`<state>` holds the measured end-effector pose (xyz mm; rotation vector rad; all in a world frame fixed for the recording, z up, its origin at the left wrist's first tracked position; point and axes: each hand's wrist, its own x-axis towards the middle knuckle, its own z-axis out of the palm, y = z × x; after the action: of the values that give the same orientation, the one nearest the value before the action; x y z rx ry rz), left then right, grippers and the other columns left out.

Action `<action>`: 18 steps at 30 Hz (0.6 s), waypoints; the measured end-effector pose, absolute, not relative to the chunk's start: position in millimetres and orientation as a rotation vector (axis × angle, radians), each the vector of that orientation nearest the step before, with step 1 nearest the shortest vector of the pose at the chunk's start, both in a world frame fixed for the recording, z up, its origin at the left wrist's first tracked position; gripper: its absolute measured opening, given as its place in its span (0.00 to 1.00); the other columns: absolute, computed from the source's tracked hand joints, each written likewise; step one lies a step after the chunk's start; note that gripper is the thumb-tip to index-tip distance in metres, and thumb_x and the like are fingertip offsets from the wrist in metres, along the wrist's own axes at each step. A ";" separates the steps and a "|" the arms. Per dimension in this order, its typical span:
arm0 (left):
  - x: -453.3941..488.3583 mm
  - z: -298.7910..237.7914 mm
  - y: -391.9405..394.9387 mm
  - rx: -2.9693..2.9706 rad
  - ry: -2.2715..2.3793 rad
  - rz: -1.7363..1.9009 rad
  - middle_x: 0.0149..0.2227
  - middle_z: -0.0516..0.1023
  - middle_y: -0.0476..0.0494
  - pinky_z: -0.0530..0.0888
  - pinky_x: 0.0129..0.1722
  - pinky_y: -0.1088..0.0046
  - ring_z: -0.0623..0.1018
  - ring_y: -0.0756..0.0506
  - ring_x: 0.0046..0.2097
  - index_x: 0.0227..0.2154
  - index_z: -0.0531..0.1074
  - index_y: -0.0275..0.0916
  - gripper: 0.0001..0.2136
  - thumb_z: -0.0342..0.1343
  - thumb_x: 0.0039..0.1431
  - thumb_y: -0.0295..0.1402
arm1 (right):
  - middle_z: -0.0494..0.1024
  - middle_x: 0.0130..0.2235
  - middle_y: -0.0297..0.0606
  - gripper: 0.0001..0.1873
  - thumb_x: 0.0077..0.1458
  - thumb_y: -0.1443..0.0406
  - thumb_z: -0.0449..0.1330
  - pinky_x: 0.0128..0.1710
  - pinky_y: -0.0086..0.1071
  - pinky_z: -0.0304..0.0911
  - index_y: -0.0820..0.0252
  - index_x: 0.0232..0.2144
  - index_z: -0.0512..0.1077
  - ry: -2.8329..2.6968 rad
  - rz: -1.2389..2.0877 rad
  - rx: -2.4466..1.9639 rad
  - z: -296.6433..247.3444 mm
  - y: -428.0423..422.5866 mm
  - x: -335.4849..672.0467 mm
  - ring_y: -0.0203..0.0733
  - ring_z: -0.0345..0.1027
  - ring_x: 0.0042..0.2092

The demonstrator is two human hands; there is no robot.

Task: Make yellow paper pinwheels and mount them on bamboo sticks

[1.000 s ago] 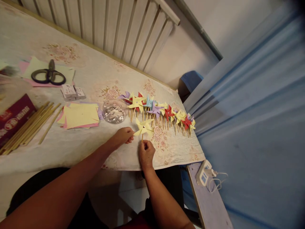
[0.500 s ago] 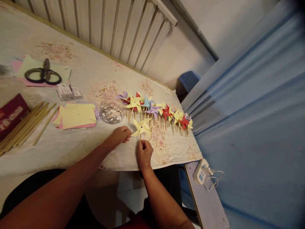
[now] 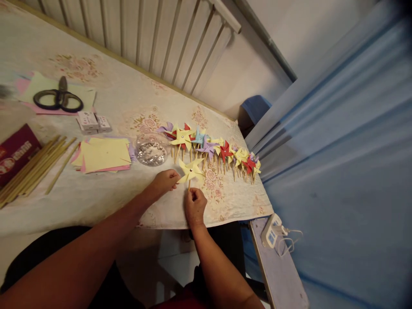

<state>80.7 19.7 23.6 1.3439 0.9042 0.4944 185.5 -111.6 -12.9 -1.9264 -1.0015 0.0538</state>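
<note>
A yellow paper pinwheel (image 3: pixel 191 170) on a short wooden stick sits just above the table's near edge. My right hand (image 3: pixel 194 207) pinches the bottom of its stick. My left hand (image 3: pixel 165 180) pinches one of its left blades. Behind it a row of several finished pinwheels (image 3: pixel 212 149) in yellow, red, blue and purple lies across the flowered tablecloth (image 3: pixel 106 189).
A clear dish of small pins (image 3: pixel 152 151) stands left of the row. Further left lie a stack of coloured paper squares (image 3: pixel 103 155), bamboo sticks (image 3: pixel 35 169), a red box (image 3: pixel 15 151), small white boxes (image 3: pixel 92 122) and black scissors (image 3: pixel 58 98). A power strip (image 3: pixel 272 231) rests on a ledge at right.
Both hands stay on the yellow pinwheel; its blades have turned slightly. The view shifted a little.
</note>
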 end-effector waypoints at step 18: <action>94.2 11.0 2.8 1.476 0.787 0.501 0.21 0.70 0.51 0.66 0.25 0.75 0.71 0.49 0.26 0.23 0.68 0.40 0.08 0.53 0.46 0.39 | 0.72 0.27 0.32 0.11 0.59 0.61 0.56 0.34 0.30 0.58 0.59 0.28 0.74 -1.035 0.071 -1.907 -11.5 -113.9 184.8 0.37 0.62 0.30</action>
<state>94.2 2.8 11.0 1.4762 0.7872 0.5007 184.8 -113.9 -11.5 -1.9067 -1.0347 0.0712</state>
